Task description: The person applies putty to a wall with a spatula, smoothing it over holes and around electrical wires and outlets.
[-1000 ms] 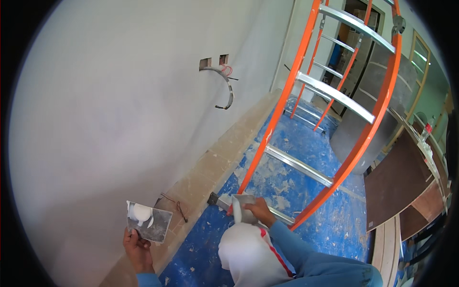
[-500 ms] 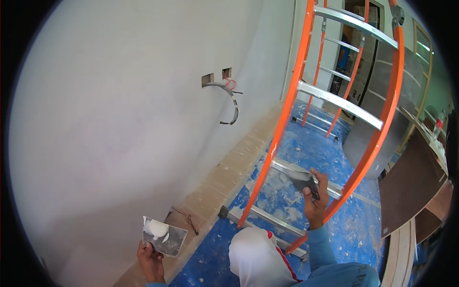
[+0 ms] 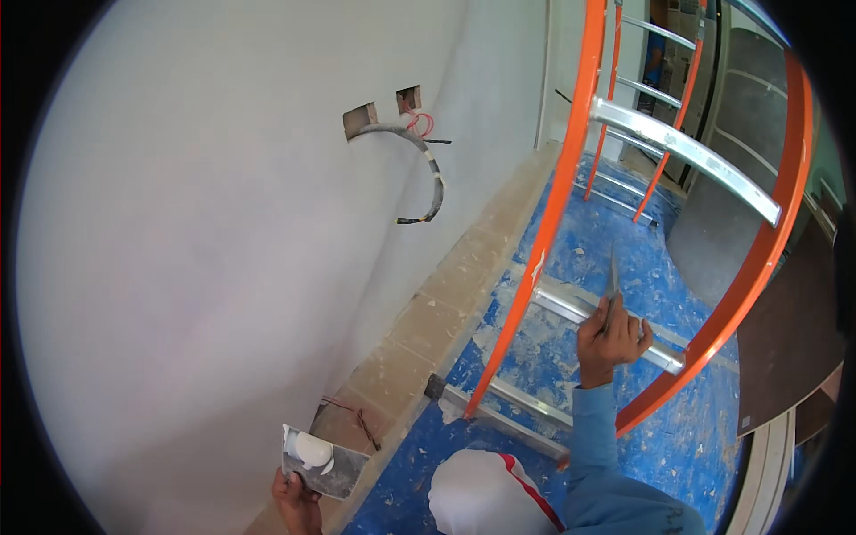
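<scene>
Down at seven o'clock the left hand (image 3: 294, 504) has its fingers clamped on the lower edge of a grey metal hawk (image 3: 325, 462), a blob of white plaster (image 3: 309, 450) sitting on its upper left corner, right beside the smooth white wall (image 3: 196, 250). Over at four o'clock the right hand (image 3: 611, 339) is clenched round the handle of a putty knife (image 3: 613, 272), blade pointing up towards twelve, in front of the orange ladder (image 3: 557, 214) standing on the blue floor sheet (image 3: 642, 267). Up at eleven o'clock a grey cable (image 3: 428, 160) loops out of two wall openings.
</scene>
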